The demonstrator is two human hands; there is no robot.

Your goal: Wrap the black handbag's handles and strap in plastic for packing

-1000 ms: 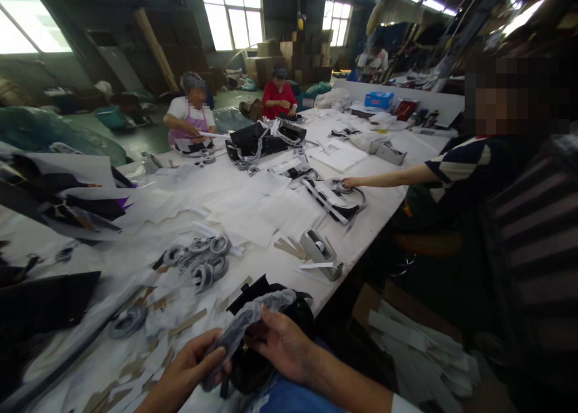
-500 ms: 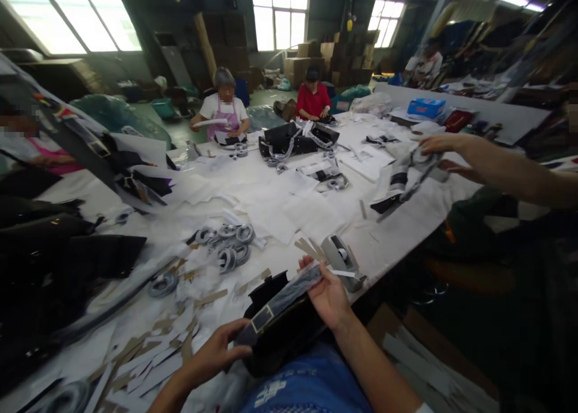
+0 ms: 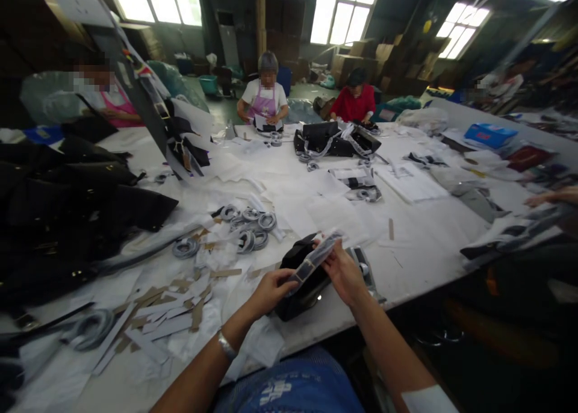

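Observation:
My left hand (image 3: pixel 270 291) and my right hand (image 3: pixel 344 273) both pinch a long strap wrapped in clear plastic (image 3: pixel 313 260), held slanting above a black bag (image 3: pixel 300 280) that rests at the near edge of the white table (image 3: pixel 419 250). My left hand grips the strap's lower end, my right hand its upper end. A metal bracelet sits on my left wrist. A grey tape dispenser (image 3: pixel 363 268) stands just behind my right hand.
Rolls of grey tape (image 3: pixel 247 226) and paper strips (image 3: pixel 167 316) lie to the left. Black bags (image 3: pixel 67 208) pile at far left. Several other people work around the table; one person's hand (image 3: pixel 548 197) reaches in at right with wrapped pieces.
The camera has swung left and up. My hands have lifted the wrapped strap and bag from my lap edge onto the table edge. The person's arm at right has drawn back.

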